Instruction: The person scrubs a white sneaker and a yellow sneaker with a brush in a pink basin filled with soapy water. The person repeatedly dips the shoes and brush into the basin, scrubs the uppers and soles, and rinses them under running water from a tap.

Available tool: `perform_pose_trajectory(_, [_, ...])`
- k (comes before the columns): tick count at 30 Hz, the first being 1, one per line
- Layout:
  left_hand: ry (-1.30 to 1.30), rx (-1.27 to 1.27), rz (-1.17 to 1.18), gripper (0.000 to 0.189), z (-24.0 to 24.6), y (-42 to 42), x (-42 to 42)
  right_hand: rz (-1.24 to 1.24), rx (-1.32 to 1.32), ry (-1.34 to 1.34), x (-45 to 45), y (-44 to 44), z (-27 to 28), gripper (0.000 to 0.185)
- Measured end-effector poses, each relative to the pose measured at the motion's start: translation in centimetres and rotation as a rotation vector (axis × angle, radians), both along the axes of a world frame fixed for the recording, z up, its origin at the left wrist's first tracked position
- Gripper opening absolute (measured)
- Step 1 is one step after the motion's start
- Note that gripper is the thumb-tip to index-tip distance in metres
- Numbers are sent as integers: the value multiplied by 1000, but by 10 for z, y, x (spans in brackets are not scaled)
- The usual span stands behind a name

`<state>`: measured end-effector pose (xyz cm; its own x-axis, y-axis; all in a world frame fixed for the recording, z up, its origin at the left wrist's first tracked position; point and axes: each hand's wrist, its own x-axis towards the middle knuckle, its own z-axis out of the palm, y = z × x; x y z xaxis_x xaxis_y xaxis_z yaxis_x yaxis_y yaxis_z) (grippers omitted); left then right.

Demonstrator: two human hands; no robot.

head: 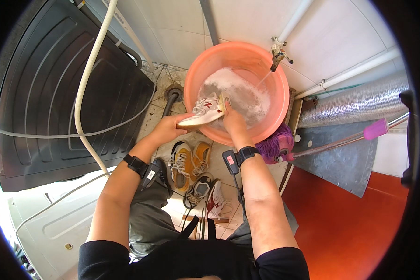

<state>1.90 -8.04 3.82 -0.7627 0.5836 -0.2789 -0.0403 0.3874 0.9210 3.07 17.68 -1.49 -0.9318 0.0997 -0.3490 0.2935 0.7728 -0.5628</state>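
My left hand grips a white sneaker with a red letter on its side, holding it by one end over the near rim of an orange plastic basin. In my right hand is a scrub brush with pale bristles, pressed against the other end of the shoe. Foamy, greyish water fills the bottom of the basin. A thin stream runs into it from a worn metal tap on the wall. My right fingers partly hide the brush.
Yellow sneakers, a dark sneaker and a white-and-red sneaker stand on the tiled floor between my feet. A purple mop leans by the basin's right side. A drain hose enters the floor at left, near a dark appliance panel.
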Motion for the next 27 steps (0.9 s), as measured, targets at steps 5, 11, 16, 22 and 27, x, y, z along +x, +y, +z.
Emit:
perform_pose_trajectory(5, [-156, 68, 52, 62, -12, -3, -14, 212, -232, 25, 38, -26, 11, 63])
perform_pose_trajectory(11, [-259, 96, 167, 61, -11, -2, -22, -20, 245, -106, 14, 20, -16, 50])
perform_pose_trajectory(16, [-492, 246, 512, 66, -8, -12, -14, -150, 208, -260, -8, 49, -43, 54])
perform_pose_trajectory(22, [-546, 338, 608, 58, -27, -13, -5, -408, -630, 31, 54, -29, -6, 62])
perform_pose_trajectory(27, [-606, 360, 614, 60, -41, -18, -2, 115, 17, 595, 65, -73, 7, 57])
